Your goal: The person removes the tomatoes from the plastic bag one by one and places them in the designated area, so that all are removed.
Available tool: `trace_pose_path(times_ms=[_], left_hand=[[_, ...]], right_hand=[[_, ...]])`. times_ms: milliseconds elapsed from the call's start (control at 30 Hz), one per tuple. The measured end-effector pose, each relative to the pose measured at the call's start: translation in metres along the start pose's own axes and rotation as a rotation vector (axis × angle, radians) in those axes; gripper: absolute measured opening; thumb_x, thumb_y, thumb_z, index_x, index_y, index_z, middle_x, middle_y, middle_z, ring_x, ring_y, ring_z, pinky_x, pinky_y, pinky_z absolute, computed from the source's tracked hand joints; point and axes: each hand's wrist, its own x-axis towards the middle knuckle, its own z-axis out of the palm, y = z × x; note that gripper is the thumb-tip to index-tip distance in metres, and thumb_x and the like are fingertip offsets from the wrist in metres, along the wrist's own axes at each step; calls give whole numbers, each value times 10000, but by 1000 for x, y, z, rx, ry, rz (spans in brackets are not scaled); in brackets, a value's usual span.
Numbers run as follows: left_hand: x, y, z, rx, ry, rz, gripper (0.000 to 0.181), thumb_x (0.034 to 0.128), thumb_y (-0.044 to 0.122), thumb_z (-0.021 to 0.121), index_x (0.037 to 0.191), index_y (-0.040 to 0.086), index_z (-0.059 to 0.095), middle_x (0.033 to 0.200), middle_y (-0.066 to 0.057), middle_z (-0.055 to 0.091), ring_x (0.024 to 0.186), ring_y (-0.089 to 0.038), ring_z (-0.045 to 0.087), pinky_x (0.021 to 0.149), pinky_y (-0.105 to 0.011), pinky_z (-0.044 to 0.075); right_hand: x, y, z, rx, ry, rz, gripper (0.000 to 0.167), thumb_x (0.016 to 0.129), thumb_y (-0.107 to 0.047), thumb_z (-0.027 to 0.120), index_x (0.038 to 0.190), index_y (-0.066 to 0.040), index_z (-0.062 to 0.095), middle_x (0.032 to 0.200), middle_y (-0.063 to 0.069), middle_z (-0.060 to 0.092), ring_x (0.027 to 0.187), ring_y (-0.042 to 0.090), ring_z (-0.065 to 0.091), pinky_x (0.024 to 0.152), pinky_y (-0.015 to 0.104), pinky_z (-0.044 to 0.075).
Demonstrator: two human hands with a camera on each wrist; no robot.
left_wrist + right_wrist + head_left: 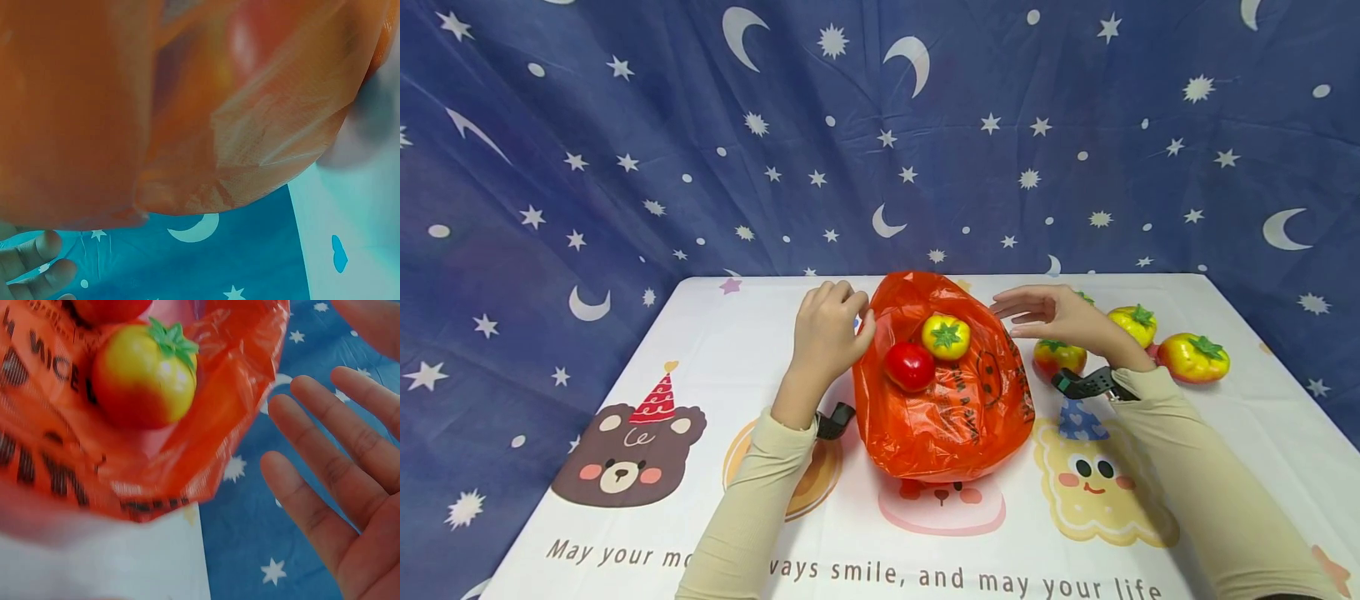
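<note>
The right hand (1051, 315) has its fingers outstretched and well parted, grasping nothing; the right wrist view shows a gap between them and the rim of the red plastic bag (940, 450); the left hand (826, 327) has its fingers loosely bent beside the bag's left edge, with a gap between thumb and forefinger, and grips nothing, though whether the thumb brushes the plastic I cannot tell; the bag sits between the two hands on the white tabletop (625, 375), its mouth open; inside lie a yellow-and-red toy tomato (946, 337) with a green star-shaped calyx and, just beside it, a glossy red fruit (910, 367); more toy tomatoes (1193, 358) lie around the right wrist, to the right of the bag.
</note>
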Motion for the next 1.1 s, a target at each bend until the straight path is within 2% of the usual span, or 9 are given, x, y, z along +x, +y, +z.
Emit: trace_pose_path(times_ms=[100,233,367,467,733,1100], left_hand=[[0,0,0,1,1,1,118,794,126,600,683,87,589,708,-59,542,694,-242,516,739,-384,460],[0,0,0,2,-2,1,119,794,126,599,682,87,587,708,-57,542,695,-244,515,741,-387,459],[0,0,0,3,-5,-2,118,795,128,597,685,86,589,708,-57,545,697,-245,517,742,-387,459],[0,0,0,5,-8,-3,115,796,128,598,689,86,591,709,-57,546,696,-244,518,738,-386,459],[0,1,-1,1,-2,0,110,793,125,605,691,84,596,710,-57,551,689,-242,515,722,-384,461],[0,0,-1,4,-15,-7,102,793,125,605,699,84,603,716,-59,563,693,-239,521,726,-378,466]], right_hand=[[7,-2,7,10,-12,-24,492,845,-83,664,1294,33,499,1275,293,537,1148,218,601,899,220,502],[14,-4,16,34,-31,-21,478,840,-91,671,1285,1,522,1285,275,540,1157,206,597,956,348,485],[22,-8,26,65,-52,-21,485,834,-99,681,1285,-11,528,1290,255,548,1174,280,580,982,467,439],[28,-8,34,84,-68,-30,489,834,-88,678,1290,-6,522,1290,241,554,1184,355,548,982,455,442],[41,-6,55,110,-86,-82,486,819,-80,689,1265,30,529,1236,241,592,1154,346,576,947,454,468],[53,-7,79,159,-99,-61,465,808,-67,700,1243,15,559,1254,269,569,1171,359,566,963,484,457]])
